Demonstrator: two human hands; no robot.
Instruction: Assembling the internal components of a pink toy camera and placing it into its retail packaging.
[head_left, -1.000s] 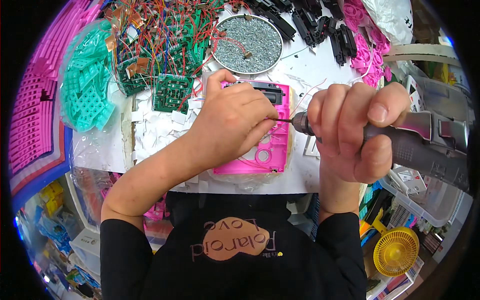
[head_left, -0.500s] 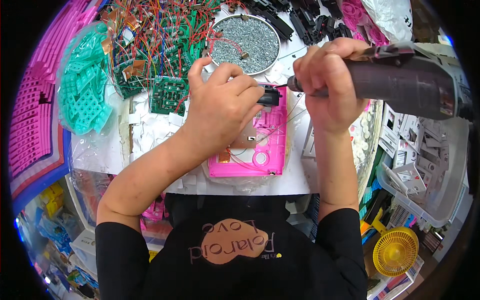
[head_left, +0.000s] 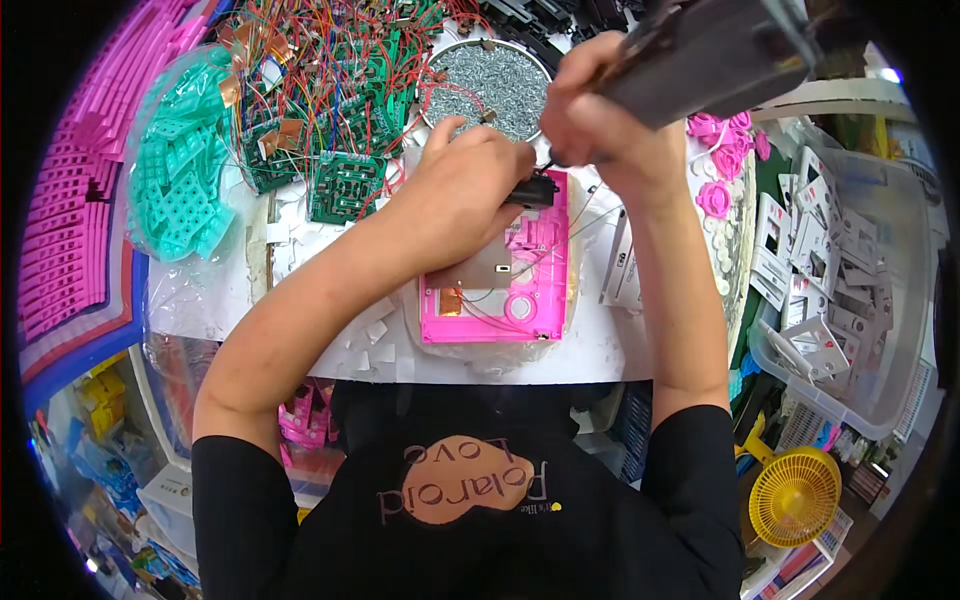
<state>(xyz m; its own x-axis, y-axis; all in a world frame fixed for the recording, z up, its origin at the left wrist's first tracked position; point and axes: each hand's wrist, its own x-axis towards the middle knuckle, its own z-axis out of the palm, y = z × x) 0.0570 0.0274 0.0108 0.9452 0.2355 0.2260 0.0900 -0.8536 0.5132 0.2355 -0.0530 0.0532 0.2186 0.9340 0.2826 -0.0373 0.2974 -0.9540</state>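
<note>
A pink plastic casing (head_left: pixel 555 290) lies in front of me, with thin wires, a copper-coloured patch and a grey-brown plate in it. My left hand (head_left: pixel 465 185) rests over its far left part, fingers curled on a black plastic part (head_left: pixel 537 190) at the far end. My right hand (head_left: pixel 610 125) is closed round a dark power screwdriver (head_left: pixel 710 65), tilted up to the right. Its tip points down beside the black part; whether it touches a screw I cannot tell. The left fingertips are partly hidden.
Beyond the casing stands a round dish of small screws (head_left: pixel 490 85). Green circuit boards (head_left: pixel 345 187) with tangled wires lie left of it, beside a bag of turquoise keypads (head_left: pixel 180 170). Pink lattice parts (head_left: pixel 60 240) are stacked far left. A clear bin (head_left: pixel 880 390) of white pieces stands right.
The screwdriver has swung from nearly level to a steep tilt, its body rising away. My right hand has shifted left and farther off. The left hand stays on the black part.
</note>
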